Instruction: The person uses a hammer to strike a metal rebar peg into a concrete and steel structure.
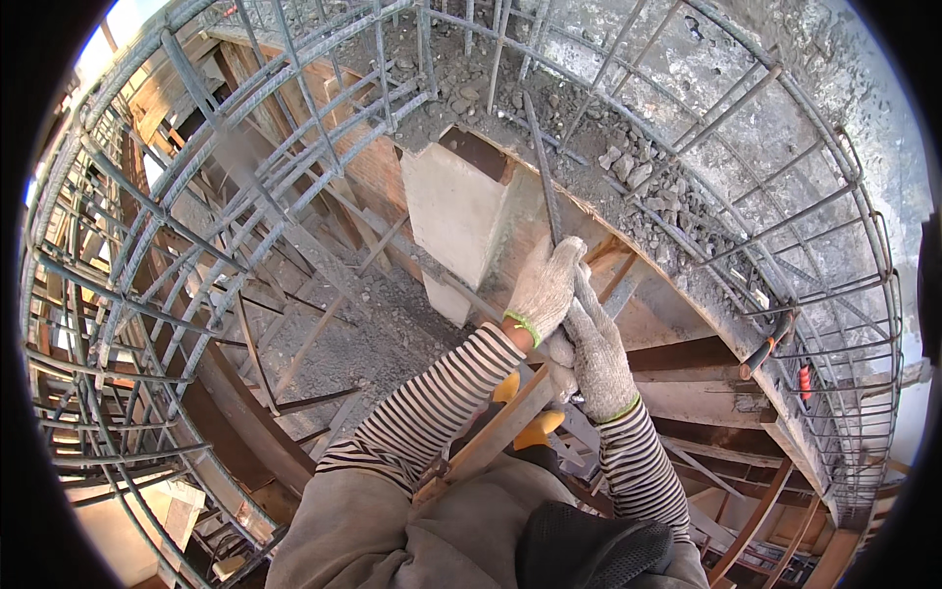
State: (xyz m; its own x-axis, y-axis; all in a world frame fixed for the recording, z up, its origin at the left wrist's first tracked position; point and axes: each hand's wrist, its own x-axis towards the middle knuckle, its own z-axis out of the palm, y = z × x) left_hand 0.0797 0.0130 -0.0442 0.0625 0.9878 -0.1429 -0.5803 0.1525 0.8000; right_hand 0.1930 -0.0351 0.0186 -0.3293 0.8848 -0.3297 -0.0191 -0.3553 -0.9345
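A long grey steel bar (pixel 544 167) slants up and away from my hands, its narrow far end over the rubble on the ledge. My left hand (pixel 545 290), in a pale knitted glove, is closed around the bar's near part. Just below and to the right, my right hand (pixel 599 348), gloved alike, is closed and pressed against the left one. The bar's lower part is hidden by the gloves, and the right hand seems to wrap it there. Striped sleeves cover both forearms.
Curved rebar cages (pixel 186 236) rise at left and arch across the far side. Broken concrete (pixel 662 201) lies along the ledge. A pale slab (pixel 456 211) stands beyond my hands. A wooden beam (pixel 496 432) crosses before my body, near a yellow boot (pixel 540 429). An orange-marked tool (pixel 768 346) rests at right.
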